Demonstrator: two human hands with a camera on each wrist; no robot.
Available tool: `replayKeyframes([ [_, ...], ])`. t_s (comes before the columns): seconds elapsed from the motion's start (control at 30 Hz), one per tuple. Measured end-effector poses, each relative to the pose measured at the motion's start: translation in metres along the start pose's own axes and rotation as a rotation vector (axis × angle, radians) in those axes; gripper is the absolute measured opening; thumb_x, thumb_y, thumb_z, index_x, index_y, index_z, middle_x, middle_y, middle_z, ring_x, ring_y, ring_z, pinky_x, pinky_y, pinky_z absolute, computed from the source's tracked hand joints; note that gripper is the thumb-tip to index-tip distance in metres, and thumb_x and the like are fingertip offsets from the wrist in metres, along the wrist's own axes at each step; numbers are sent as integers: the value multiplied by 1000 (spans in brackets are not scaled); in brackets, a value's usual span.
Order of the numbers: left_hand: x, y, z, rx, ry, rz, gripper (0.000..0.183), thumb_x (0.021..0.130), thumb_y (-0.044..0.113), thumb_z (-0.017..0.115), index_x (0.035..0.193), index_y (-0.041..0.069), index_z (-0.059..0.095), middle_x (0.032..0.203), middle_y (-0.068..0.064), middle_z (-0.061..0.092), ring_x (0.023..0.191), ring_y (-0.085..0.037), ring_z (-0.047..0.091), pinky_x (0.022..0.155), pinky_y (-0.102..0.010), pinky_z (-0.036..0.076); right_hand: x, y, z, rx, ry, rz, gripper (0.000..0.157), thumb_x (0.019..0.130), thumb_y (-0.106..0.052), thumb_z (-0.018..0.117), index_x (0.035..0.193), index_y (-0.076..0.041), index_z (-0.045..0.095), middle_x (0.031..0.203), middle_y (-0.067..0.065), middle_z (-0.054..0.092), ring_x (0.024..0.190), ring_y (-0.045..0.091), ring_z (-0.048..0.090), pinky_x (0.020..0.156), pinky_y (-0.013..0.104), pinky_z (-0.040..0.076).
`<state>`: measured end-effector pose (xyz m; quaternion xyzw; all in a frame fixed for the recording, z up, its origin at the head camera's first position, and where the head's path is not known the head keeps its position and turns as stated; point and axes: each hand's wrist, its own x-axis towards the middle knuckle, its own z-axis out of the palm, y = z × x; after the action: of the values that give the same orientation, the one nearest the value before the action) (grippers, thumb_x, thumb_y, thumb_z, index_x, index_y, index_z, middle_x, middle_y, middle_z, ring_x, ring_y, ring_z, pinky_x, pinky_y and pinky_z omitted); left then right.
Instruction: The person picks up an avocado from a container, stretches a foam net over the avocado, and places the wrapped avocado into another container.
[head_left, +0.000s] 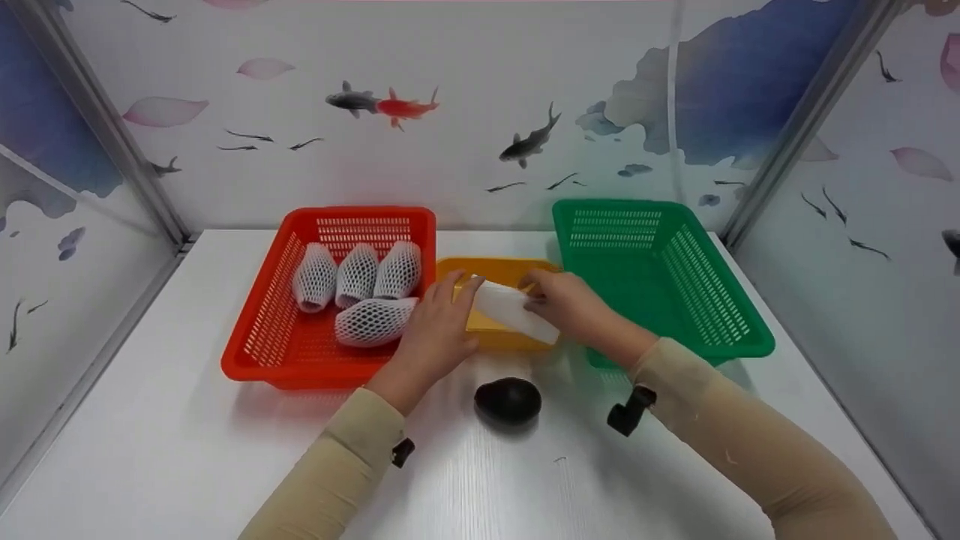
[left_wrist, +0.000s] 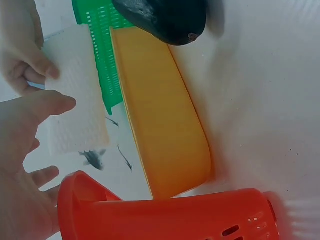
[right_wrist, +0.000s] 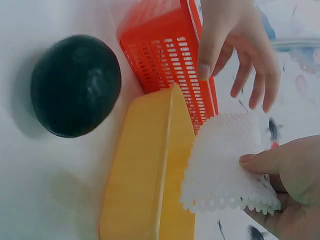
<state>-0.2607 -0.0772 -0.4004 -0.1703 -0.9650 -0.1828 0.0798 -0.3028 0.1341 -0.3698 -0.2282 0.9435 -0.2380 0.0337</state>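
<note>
A flat white foam net sleeve (head_left: 514, 309) is pinched between the thumb and fingers of my right hand (head_left: 574, 307), above the yellow container (head_left: 517, 341). My left hand (head_left: 439, 330) is near the sleeve's other end, its fingers spread and holding nothing. In the right wrist view a gap shows between the left fingers (right_wrist: 243, 75) and the sleeve (right_wrist: 225, 160). On the white table in front of the container lies a dark, glossy, egg-shaped fruit (head_left: 508, 402), like an avocado. The yellow container's inside is partly hidden by the hands and sleeve.
At the left stands a red basket (head_left: 255, 322) with several plump white foam nets (head_left: 375, 322); what they wrap is hard to make out. A green basket (head_left: 739, 300) stands at the right. Patterned panels (head_left: 465, 180) close off the table's back and sides.
</note>
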Motion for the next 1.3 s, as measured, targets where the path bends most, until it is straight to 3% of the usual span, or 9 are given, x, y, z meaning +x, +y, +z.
replayKeyframes([
  [0.23,-4,2,6,94,7,112,99,74,38,84,152,19,26,158,-7,19,141,-32,22,110,-53,30,-21,-7,3,-12,-29,-85,27,98,-11,60,123,-9,51,120,16,65,109,27,63,91,41,51],
  [0.4,-7,4,10,123,7,142,97,75,36,84,152,21,26,157,-4,25,141,-32,22,111,-53,28,-29,-14,2,-23,-28,-110,25,100,-12,57,124,-10,50,120,14,65,108,26,63,92,40,51],
  [0.5,-10,4,12,137,39,171,93,75,34,84,150,20,32,152,-5,35,138,-31,28,109,-52,31,-34,-16,1,-34,-14,-166,26,100,-10,56,124,-8,50,118,15,66,107,27,64,91,40,51],
  [0.63,-13,2,16,119,112,229,74,78,32,82,141,17,47,135,-4,56,122,-28,47,102,-47,41,-40,-17,1,-50,-9,-222,27,100,-8,54,127,-6,50,116,14,66,104,27,64,91,39,52],
  [0.8,-18,0,18,79,178,295,51,81,34,80,124,15,60,111,-3,68,94,-24,60,86,-38,51,-48,-16,1,8,-47,-163,29,104,-16,48,132,-10,51,118,8,66,103,23,63,93,38,50],
  [0.97,-28,-1,14,23,227,314,44,78,31,83,114,14,63,101,-2,69,83,-21,61,80,-35,54,-55,-8,-4,107,-57,-135,30,103,-19,50,132,-11,54,119,5,66,107,23,60,94,41,49],
  [1.13,-38,-4,9,-9,267,310,39,78,28,83,108,12,63,96,-3,68,77,-20,61,76,-33,56,-62,6,-9,202,-1,-124,27,103,-19,51,126,-9,60,118,4,66,105,21,60,91,42,50],
  [1.3,-44,-8,6,-30,282,277,39,79,28,83,108,14,62,97,0,69,77,-17,61,81,-31,55,-69,18,4,212,21,-158,21,101,-13,54,119,-8,63,111,3,67,99,20,61,86,41,52],
])
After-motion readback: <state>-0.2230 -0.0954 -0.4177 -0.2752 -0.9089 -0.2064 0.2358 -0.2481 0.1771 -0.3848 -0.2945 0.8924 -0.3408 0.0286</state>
